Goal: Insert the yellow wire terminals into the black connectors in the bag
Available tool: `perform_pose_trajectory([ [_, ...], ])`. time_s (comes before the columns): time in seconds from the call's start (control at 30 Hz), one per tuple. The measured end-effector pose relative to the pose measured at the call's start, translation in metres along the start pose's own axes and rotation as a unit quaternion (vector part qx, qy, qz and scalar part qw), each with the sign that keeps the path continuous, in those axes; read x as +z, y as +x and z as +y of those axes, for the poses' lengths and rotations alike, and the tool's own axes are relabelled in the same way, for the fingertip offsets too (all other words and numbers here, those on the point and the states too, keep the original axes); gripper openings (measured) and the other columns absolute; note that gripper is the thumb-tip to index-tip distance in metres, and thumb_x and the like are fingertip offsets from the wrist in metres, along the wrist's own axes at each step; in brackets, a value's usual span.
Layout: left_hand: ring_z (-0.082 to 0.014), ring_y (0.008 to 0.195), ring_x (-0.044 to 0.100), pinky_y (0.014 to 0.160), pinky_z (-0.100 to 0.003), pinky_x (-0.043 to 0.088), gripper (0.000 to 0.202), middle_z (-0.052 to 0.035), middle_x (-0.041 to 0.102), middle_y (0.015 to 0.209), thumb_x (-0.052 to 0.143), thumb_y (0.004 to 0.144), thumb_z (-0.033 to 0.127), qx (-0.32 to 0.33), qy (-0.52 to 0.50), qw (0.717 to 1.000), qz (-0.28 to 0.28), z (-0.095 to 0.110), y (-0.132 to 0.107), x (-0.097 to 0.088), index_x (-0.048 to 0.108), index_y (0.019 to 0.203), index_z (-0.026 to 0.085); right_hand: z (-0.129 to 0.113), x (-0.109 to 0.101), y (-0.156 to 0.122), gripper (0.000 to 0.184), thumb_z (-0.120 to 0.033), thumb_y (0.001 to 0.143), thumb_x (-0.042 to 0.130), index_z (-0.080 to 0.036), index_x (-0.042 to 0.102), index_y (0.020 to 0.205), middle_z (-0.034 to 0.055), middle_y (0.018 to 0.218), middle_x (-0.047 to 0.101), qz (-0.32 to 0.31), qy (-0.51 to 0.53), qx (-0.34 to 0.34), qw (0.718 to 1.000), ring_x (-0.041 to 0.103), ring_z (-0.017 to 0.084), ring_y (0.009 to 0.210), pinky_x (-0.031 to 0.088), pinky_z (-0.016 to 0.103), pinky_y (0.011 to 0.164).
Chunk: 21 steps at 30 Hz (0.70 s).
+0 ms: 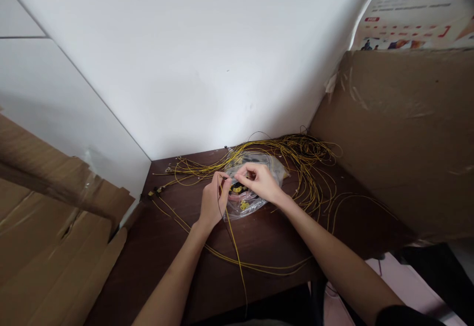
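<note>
My left hand (212, 201) is closed in a pinch on a thin yellow and black wire (236, 250), which hangs down over the table's front edge. Close to its fingertips, my right hand (262, 182) is also pinched together; whatever is between those fingers is too small to make out. Beneath both hands lies a clear plastic bag (255, 210) with small yellow and black plastic pieces (244, 205) in it. Behind the bag and to its right spreads a tangled bundle of yellow and black wires (307, 149).
On the dark brown table (155, 262), more yellow wires (259, 266) loop across the front, with small yellow-black connectors (157, 192) at left. Cardboard stands on the left (48, 247) and right (403, 143). A white wall panel (207, 69) closes off the back.
</note>
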<state>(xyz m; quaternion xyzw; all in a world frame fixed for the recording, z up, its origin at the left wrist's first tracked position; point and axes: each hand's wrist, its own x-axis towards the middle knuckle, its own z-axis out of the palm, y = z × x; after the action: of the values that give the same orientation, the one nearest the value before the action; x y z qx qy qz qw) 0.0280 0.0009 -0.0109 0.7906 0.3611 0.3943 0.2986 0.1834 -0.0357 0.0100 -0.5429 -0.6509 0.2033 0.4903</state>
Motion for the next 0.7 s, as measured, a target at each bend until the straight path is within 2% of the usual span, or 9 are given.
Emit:
perform_pose_trajectory([
  [0.17,-0.0093,0.052,0.046,0.054,-0.019,0.034,0.023,0.0028,0.051,0.059,0.04,0.087,0.033,-0.001,0.009,1.0,-0.011,-0.0014,0.0008,-0.002,0.05,0.075,0.016,0.0006,-0.0009,-0.0002,0.011,-0.021,0.078,0.055,-0.014,0.062,0.073,0.0014,0.072,0.063,-0.015,-0.013,-0.018,1.0,0.051,0.01,0.061,0.035,0.021,0.055],
  [0.4,-0.0084,0.051,0.043,0.053,-0.019,0.033,0.032,0.0022,0.048,0.053,0.046,0.085,0.034,0.001,-0.024,1.0,0.0,-0.0058,0.0034,-0.0024,0.051,0.059,0.014,-0.0003,-0.0013,-0.0003,0.011,-0.022,0.079,0.055,-0.015,0.061,0.074,0.0012,0.072,0.062,-0.015,-0.02,-0.021,0.999,0.048,0.009,0.058,0.035,0.022,0.054],
  [0.6,-0.0086,0.053,0.042,0.055,-0.02,0.034,0.038,0.0023,0.045,0.053,0.041,0.087,0.033,0.016,-0.049,0.997,-0.05,-0.0004,0.0038,-0.004,0.044,0.054,0.014,-0.0008,-0.0012,-0.0006,0.012,-0.023,0.08,0.055,-0.015,0.061,0.074,0.0015,0.073,0.062,-0.019,-0.008,-0.031,0.999,0.049,0.01,0.061,0.035,0.022,0.055],
  [0.7,-0.0081,0.051,0.041,0.053,-0.02,0.032,0.04,0.0027,0.043,0.052,0.039,0.087,0.033,0.028,-0.018,0.998,-0.06,0.0007,0.0033,-0.0041,0.041,0.052,0.015,-0.0007,-0.0011,-0.0006,0.011,-0.022,0.08,0.055,-0.015,0.061,0.074,0.0015,0.073,0.062,-0.017,-0.003,-0.038,0.999,0.05,0.01,0.063,0.035,0.022,0.056],
])
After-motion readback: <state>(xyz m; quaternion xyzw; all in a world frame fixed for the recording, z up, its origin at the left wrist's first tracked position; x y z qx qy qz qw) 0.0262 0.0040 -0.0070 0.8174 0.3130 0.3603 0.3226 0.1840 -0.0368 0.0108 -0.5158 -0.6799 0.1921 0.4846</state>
